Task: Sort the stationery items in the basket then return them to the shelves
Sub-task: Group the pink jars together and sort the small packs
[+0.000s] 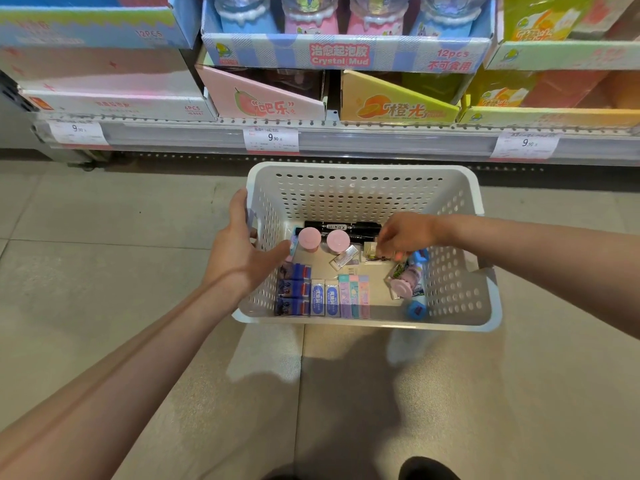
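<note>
Your left hand [239, 251] steadies the basket [367, 174] wall, fingers relaxed; your right hand [403, 237] curls down over small packets inside.

Whether it already pinches the cream packet [372, 251] you cannot tell. Packets look light, flat, slick in wrap: pinch by edges; the pink-capped tubs [309, 239] likely roll.

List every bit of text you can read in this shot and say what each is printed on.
"Crystal Mud", "12pcs": blue display box
"12PCS": left blue box
"6PCS": white box
"9.90": three shelf price tags
Chinese characters on the pink box and yellow box
Labels on the black markers and erasers in the basket: too small to read.
</note>
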